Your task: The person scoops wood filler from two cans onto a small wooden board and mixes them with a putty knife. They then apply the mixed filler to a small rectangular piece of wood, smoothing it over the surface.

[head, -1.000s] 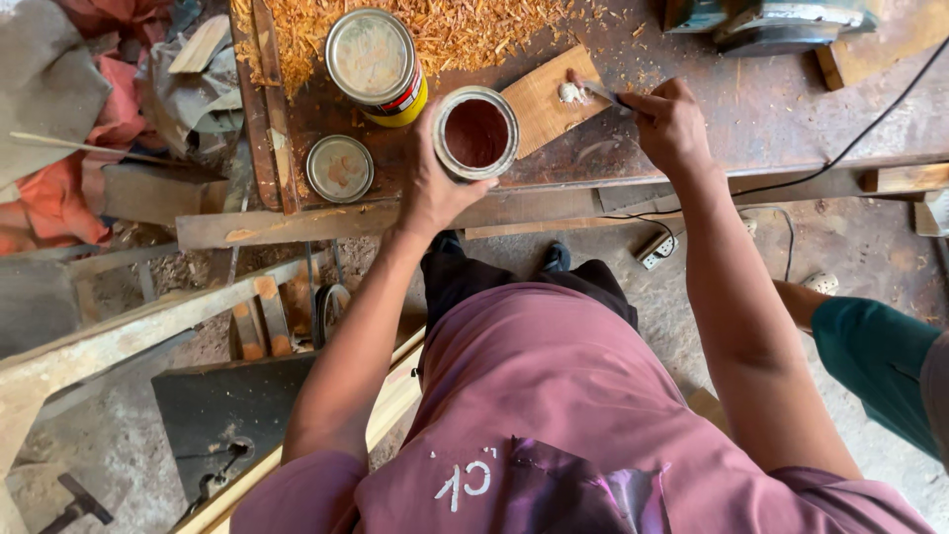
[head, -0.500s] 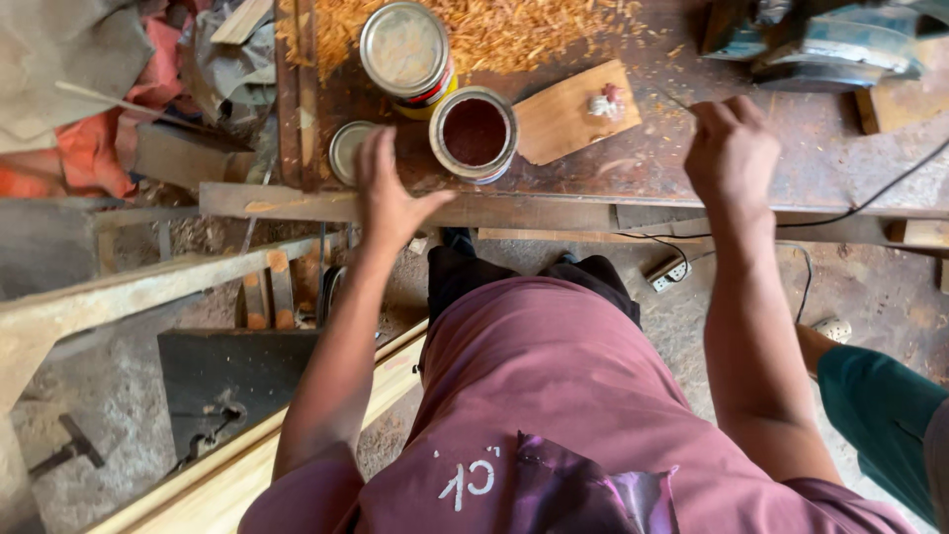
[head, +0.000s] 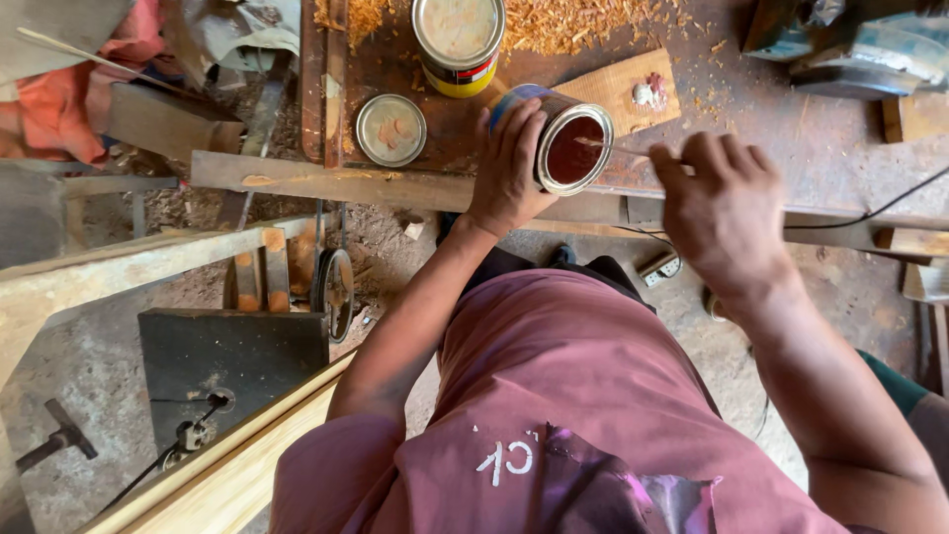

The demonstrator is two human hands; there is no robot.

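View: looking straight down from head height over a maroon shirt (head: 583,396) to a worn wooden table (head: 791,148).
Left hand (head: 509,163): wrapped around the side of a small open tin (head: 563,138), fingers (head: 524,124) curled against its wall, tilting the tin so the mouth faces the right hand.
Open tin: at the near edge of the table, dark red-brown liquid inside.
Right hand (head: 727,203): just right of the tin, fingers (head: 692,158) pressed together, pinching a thin stick (head: 613,148).
Thin stick: tip reaching into the mouth of the tin.
Loose lid (head: 390,129): round, metal, flat on the table, left of the left hand.
Closed can (head: 458,40): yellow-sided, further back, near the open tin.
Wood block (head: 623,94): behind the tin, with a pale and reddish smear.
Wood shavings (head: 573,20): scattered along the far side of the table.
Floor below: planks and a dark metal frame to the left.
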